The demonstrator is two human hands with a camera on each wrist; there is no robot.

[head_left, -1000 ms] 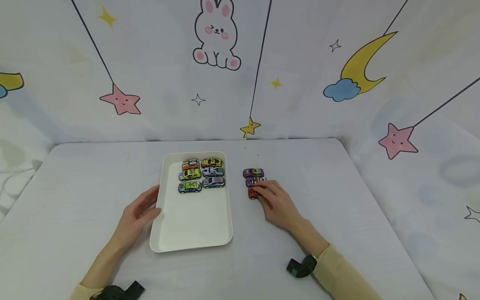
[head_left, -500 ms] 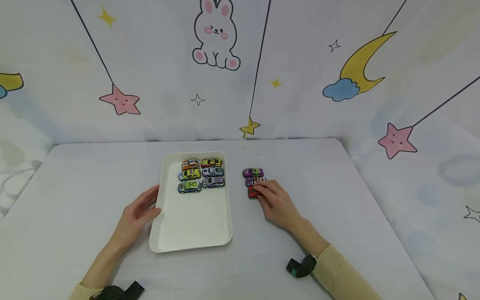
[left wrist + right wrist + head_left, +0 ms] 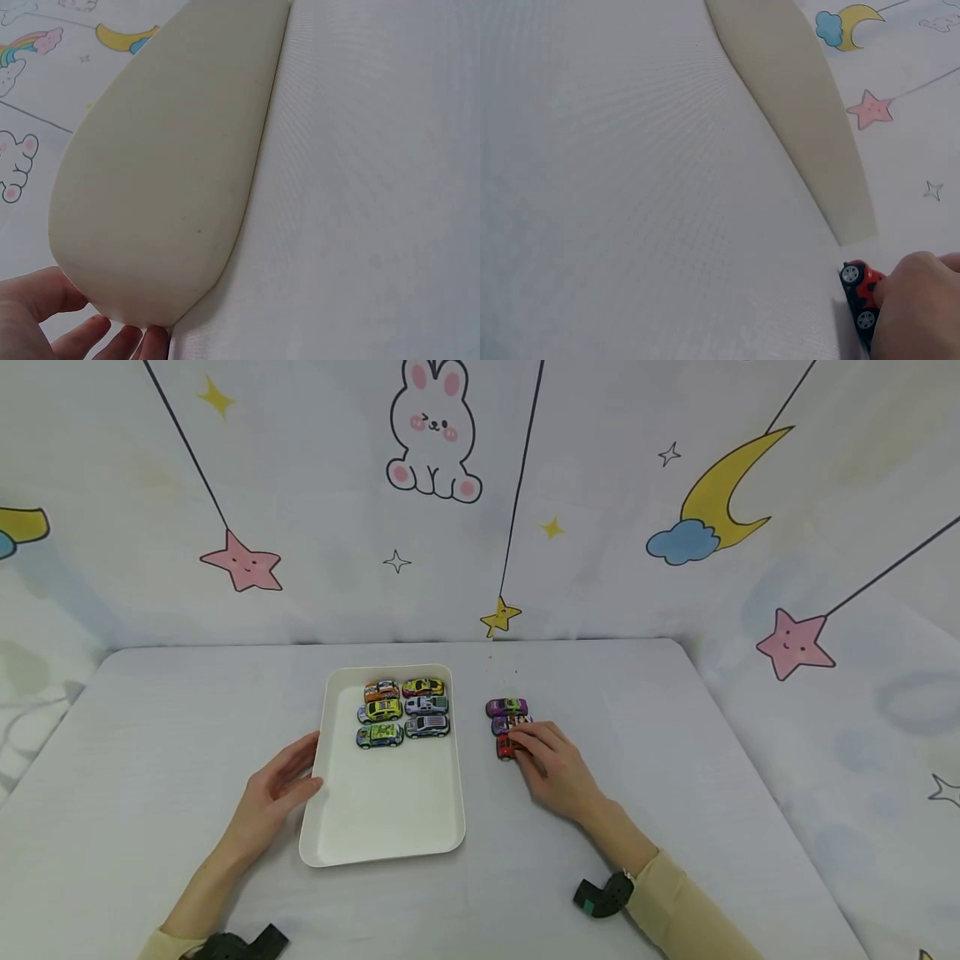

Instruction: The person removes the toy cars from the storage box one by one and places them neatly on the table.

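My left hand point(image 3: 272, 789) holds the left side of a white rectangular tray point(image 3: 382, 814), thumb at the rim. In the left wrist view its fingers point(image 3: 84, 337) lie against the tray's outer wall. Inside the tray, at its far end, several small toy cars point(image 3: 379, 735) sit in two columns. To the right of the tray my right hand point(image 3: 558, 774) pinches a red toy car point(image 3: 505, 747), partly covered by the fingers. The right wrist view shows this car's wheels point(image 3: 865, 320) at the table surface. Behind it are a blue-purple toy car point(image 3: 504, 724) and a purple toy car point(image 3: 507, 707).
A white cloth covers the table point(image 3: 630, 710), which ends at a patterned backdrop point(image 3: 592, 585) with stars, moons and a rabbit. The tray's right wall point(image 3: 459, 760) stands between its cars and those on the table. Dark wrist devices point(image 3: 602, 896) sit on both forearms.
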